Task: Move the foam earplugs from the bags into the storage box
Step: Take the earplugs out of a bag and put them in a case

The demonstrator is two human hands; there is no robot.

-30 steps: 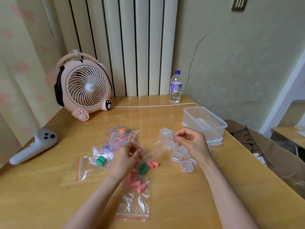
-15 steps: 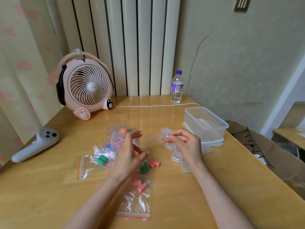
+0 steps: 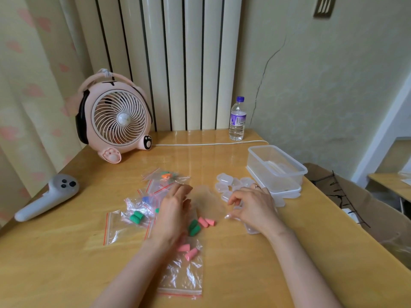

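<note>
A pink fan point(image 3: 117, 121) is standing back-left on the worktop point(image 3: 66, 263), with a water bottle point(image 3: 237, 120) standing upright at the back. A grey controller point(image 3: 47, 197) is lying by the left edge.

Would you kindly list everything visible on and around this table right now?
Fan: one, pink, far left.
Water bottle: one, clear, purple cap, far edge.
Cable: one, white, far side.
Storage box: one, clear, right side.
Small cases: several, clear, beside the box.
Zip bags: several, clear, centre-left.
Loose earplugs: two pink, two green, centre.
Controller: one, white, left edge.
Table: one, wooden, underneath everything.
Left hand: one, over the bags.
Right hand: one, over the cases.
</note>
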